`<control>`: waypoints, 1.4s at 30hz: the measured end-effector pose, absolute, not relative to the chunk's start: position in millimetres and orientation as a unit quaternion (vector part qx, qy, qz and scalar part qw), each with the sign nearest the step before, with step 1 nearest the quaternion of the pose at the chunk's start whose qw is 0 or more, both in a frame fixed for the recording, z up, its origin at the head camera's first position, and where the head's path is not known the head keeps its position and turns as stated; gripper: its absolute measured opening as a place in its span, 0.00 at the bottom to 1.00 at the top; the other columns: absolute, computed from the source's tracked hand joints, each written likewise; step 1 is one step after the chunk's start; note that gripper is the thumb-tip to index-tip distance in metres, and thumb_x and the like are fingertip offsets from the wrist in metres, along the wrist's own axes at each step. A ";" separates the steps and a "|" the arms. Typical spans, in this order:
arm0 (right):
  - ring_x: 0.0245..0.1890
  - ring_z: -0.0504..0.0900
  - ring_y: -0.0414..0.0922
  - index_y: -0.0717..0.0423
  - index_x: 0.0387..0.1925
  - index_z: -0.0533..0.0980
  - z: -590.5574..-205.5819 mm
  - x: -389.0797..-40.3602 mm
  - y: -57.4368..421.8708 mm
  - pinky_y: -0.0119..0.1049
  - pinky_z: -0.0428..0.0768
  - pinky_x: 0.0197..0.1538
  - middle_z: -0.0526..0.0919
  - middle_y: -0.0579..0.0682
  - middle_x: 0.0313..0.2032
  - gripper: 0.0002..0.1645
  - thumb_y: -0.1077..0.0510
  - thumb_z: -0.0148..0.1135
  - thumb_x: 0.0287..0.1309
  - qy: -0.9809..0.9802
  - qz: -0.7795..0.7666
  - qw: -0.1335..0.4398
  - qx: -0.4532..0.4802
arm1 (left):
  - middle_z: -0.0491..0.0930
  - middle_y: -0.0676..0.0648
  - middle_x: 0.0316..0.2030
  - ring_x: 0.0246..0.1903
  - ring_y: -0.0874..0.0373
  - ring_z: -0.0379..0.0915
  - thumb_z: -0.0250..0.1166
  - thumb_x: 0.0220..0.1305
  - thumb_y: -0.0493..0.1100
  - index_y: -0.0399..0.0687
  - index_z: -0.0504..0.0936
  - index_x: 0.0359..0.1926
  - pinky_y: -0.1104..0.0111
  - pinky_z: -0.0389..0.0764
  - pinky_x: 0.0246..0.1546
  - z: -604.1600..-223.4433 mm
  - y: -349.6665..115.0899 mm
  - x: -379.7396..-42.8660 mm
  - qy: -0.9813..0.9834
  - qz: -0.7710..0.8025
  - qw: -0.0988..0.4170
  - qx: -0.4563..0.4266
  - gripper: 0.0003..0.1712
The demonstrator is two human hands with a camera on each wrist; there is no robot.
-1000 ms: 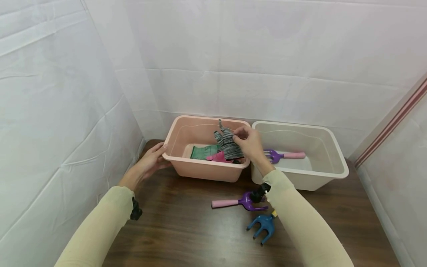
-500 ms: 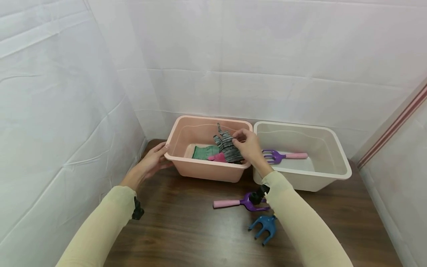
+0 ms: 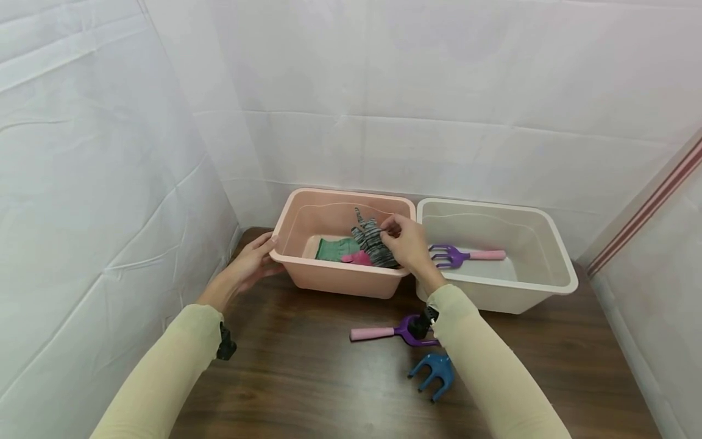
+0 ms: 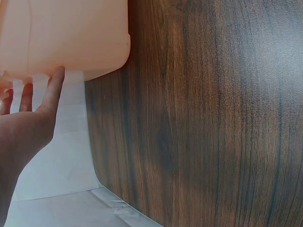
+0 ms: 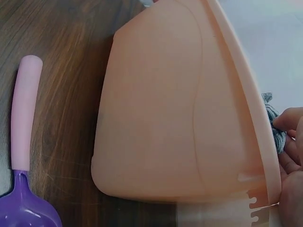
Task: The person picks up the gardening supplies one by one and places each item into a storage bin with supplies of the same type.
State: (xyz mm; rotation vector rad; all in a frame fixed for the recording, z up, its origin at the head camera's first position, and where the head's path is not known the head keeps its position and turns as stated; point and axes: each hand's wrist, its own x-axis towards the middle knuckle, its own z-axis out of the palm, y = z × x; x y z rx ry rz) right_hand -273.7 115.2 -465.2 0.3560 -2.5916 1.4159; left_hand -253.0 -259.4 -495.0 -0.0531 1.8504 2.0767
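My right hand reaches over the front right of the pink bin, pinching a grey-and-black knitted glove between thumb and fingers. The right wrist view shows part of this glove at the pinch, just past the rim. The glove's lower part overlaps a green cloth piece and a bright pink one lying in the bin. My left hand holds the bin's left end, thumb at the rim and fingers against the outer wall.
Right beside the pink bin stands a cream bin with a purple hand fork inside. On the wooden table lie another purple fork with a pink handle and a blue fork. White sheets enclose the back and sides.
My right hand has lowered the knitted glove slightly into the pink bin, its fingers now sitting lower. The left hand stays at the bin's left end.
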 end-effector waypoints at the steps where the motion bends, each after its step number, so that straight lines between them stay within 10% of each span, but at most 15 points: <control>1: 0.41 0.82 0.49 0.58 0.42 0.81 -464.9 -273.5 114.8 0.43 0.83 0.48 0.85 0.54 0.40 0.03 0.64 0.67 0.69 -0.867 0.476 0.083 0.120 | 0.52 0.33 0.81 0.73 0.41 0.62 0.49 0.87 0.52 0.45 0.48 0.85 0.37 0.64 0.73 -494.6 -259.8 -252.7 0.656 0.734 0.178 -0.019 0.37; 27: 0.41 0.83 0.50 0.60 0.42 0.82 -464.7 -271.8 112.0 0.42 0.83 0.48 0.86 0.55 0.40 0.04 0.65 0.68 0.67 -0.854 0.498 0.094 0.118 | 0.52 0.32 0.81 0.59 0.58 0.75 0.48 0.87 0.51 0.45 0.48 0.85 0.38 0.64 0.73 -492.0 -263.7 -248.8 0.654 0.735 0.177 -0.016 0.37; 37: 0.51 0.85 0.53 0.63 0.50 0.82 -468.2 -273.4 115.0 0.46 0.84 0.58 0.86 0.59 0.48 0.10 0.65 0.68 0.68 -0.842 0.519 0.085 0.120 | 0.51 0.33 0.81 0.78 0.34 0.52 0.48 0.87 0.52 0.45 0.47 0.86 0.39 0.64 0.73 -493.5 -261.7 -250.6 0.656 0.734 0.178 -0.015 0.37; 42: 0.57 0.83 0.55 0.66 0.58 0.79 -470.2 -274.4 116.2 0.47 0.81 0.64 0.84 0.63 0.54 0.19 0.64 0.70 0.68 -0.837 0.527 0.078 0.123 | 0.51 0.32 0.81 0.75 0.37 0.60 0.48 0.87 0.52 0.45 0.47 0.86 0.38 0.63 0.73 -494.1 -262.6 -250.6 0.653 0.736 0.178 -0.015 0.37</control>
